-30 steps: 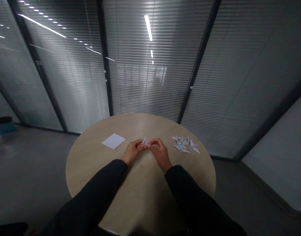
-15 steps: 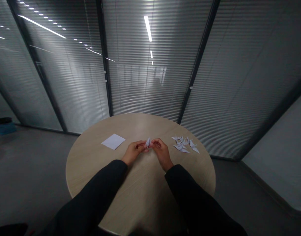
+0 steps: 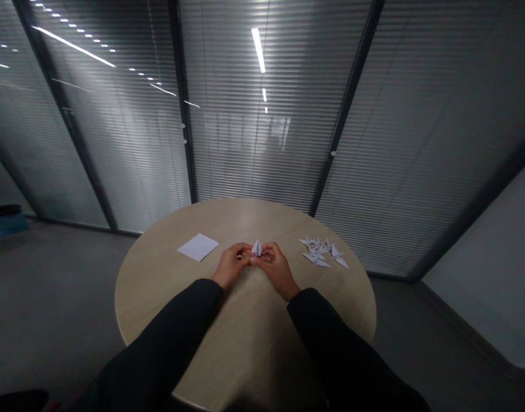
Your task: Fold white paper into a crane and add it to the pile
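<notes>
White folded paper (image 3: pixel 256 248) stands upright above the table (image 3: pixel 245 326), pinched between the fingertips of the left hand (image 3: pixel 231 264) and right hand (image 3: pixel 274 264); this fold seems to call for both grips staying firm. A blank square sheet (image 3: pixel 197 247) lies left, paper cranes (image 3: pixel 320 252) right.

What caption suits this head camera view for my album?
The left hand and right hand pinch a folded white paper over a round table, between a blank sheet and paper cranes.
</notes>
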Demonstrator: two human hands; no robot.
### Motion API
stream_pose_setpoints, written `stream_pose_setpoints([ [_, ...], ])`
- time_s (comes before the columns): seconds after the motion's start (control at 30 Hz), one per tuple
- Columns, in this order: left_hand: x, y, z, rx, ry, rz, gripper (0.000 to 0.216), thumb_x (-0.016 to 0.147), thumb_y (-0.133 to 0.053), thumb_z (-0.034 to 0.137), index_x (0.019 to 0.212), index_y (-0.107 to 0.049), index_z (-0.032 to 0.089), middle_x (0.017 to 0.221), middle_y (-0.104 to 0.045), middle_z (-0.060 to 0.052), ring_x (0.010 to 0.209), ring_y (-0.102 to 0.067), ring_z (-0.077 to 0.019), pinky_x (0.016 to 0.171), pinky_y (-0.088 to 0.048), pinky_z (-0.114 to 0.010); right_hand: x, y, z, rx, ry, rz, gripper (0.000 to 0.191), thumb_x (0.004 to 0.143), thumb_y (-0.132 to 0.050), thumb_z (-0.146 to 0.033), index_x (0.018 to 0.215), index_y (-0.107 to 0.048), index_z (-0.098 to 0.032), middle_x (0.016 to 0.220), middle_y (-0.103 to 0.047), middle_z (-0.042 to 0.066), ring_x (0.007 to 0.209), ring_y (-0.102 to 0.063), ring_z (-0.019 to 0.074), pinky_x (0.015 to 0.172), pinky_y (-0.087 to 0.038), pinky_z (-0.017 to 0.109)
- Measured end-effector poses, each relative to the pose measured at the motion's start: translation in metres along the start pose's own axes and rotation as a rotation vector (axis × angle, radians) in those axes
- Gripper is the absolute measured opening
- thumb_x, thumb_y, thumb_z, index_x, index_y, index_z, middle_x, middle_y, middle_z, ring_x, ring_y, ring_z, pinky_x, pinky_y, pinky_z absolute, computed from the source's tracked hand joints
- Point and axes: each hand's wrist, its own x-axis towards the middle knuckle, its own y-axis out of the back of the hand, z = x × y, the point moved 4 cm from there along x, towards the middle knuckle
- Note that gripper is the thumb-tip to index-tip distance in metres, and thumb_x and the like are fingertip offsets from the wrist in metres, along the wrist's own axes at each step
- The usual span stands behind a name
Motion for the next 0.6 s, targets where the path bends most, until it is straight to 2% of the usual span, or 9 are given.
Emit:
stream_pose_setpoints([
  [0.27, 0.0024, -0.0005, -0.0036, -0.076, 0.024, 0.003, 0.031, 0.067, -0.070, 0.040, 0.081, -0.066, 0.012, 0.069, -0.062, -0.003, 0.063, -0.059, -0.0152, 0.061, -0.051, -0.029, 0.0044, 0.0073, 0.0059, -0.027, 0.059, 0.025, 0.024, 0.075, -0.065, -0.038, 0.090, -0.057, -0.021, 0.083, -0.068, 0.002, 0.081, -0.065, 0.0184, 0.078, -0.049, 0.032],
  [0.43, 0.0023, -0.0037, -0.0037, -0.257, 0.100, -0.064, 0.042, 0.059, -0.076, 0.047, 0.079, -0.065, 0.012, 0.068, -0.064, -0.004, 0.065, -0.060, -0.0158, 0.062, -0.052, -0.030, 0.0047, 0.0085, 0.0057, 0.019, 0.048, 0.024, 0.023, 0.072, -0.067, -0.037, 0.087, -0.061, -0.020, 0.079, -0.069, 0.003, 0.076, -0.067, 0.0203, 0.073, -0.051, 0.033],
  [0.6, 0.0001, -0.0024, 0.0000, -0.295, 0.132, -0.083, 0.044, 0.055, -0.080, 0.049, 0.076, -0.064, 0.013, 0.069, -0.065, -0.004, 0.067, -0.061, -0.0165, 0.064, -0.052, -0.030, 0.0042, 0.0078, 0.0022, 0.013, 0.053, 0.006, 0.022, 0.072, -0.067, -0.038, 0.083, -0.061, -0.021, 0.078, -0.070, 0.004, 0.074, -0.067, 0.0209, 0.071, -0.052, 0.033],
])
